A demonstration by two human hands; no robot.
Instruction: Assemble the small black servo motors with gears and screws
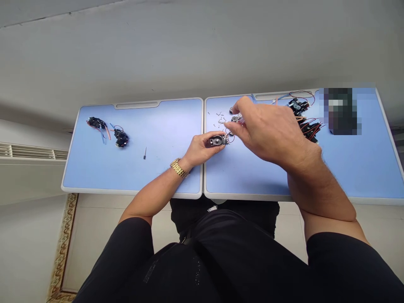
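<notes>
My left hand (200,150) grips a small grey metal servo housing (217,141) with a thin red wire trailing from it. My right hand (265,130) hangs over the table, its thumb and fingertips drawn close together just to the right of that housing. Whether they pinch something tiny is too hard to see. Right below those fingertips lie round metal parts (235,119), and a scatter of tiny screws (217,120) lies to their left.
Black servo assemblies with red wires (309,129) lie at the far right of the blue folding table (164,176). Further black assemblies (121,137) and a small screwdriver (144,153) rest on the left panel. A blurred patch (340,111) hides the far right corner.
</notes>
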